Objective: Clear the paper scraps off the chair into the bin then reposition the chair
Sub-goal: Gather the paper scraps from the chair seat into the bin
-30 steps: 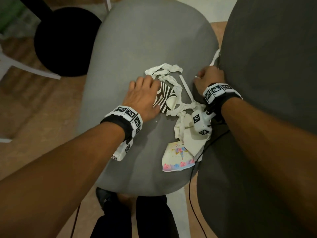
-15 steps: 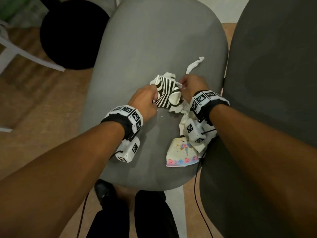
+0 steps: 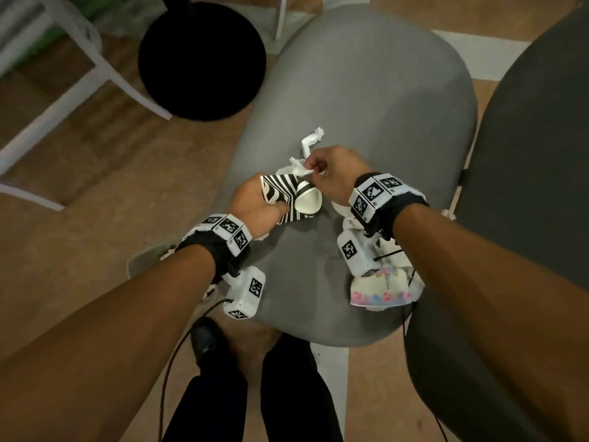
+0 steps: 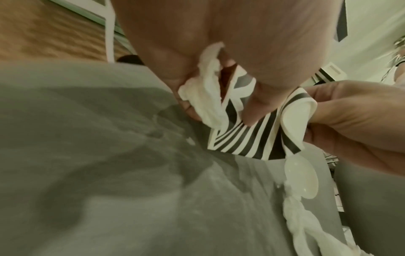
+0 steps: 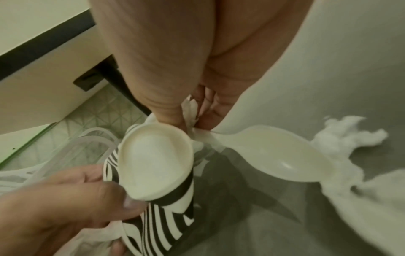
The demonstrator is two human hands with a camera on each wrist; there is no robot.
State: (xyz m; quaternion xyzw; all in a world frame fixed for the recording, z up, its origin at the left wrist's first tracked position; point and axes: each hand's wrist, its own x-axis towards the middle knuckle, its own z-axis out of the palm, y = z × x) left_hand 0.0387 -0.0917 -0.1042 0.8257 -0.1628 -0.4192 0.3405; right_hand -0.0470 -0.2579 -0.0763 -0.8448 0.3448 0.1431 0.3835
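A crushed black-and-white striped paper cup (image 3: 288,199) is held just above the grey chair seat (image 3: 366,90). My left hand (image 3: 271,202) grips the cup (image 4: 247,135) together with a twisted white paper strip (image 4: 208,97). My right hand (image 3: 314,169) touches the cup's rim and pinches a white paper strip (image 3: 310,141) along with the handle of a white plastic spoon (image 5: 274,159). More white paper (image 5: 350,138) trails from that strip. A colourful printed scrap (image 3: 379,291) and crumpled white paper lie at the seat's front right, partly under my right wrist.
A black round object (image 3: 200,59) stands on the wooden floor beyond the chair at upper left. White frame legs (image 3: 95,68) cross the floor beside it. A dark grey chair (image 3: 526,186) sits close on the right. My legs and shoe are below the seat.
My hands have come together from flat on the seat. The left has taken hold of the striped cup and lifted it. The right has gathered the white strip and spoon.
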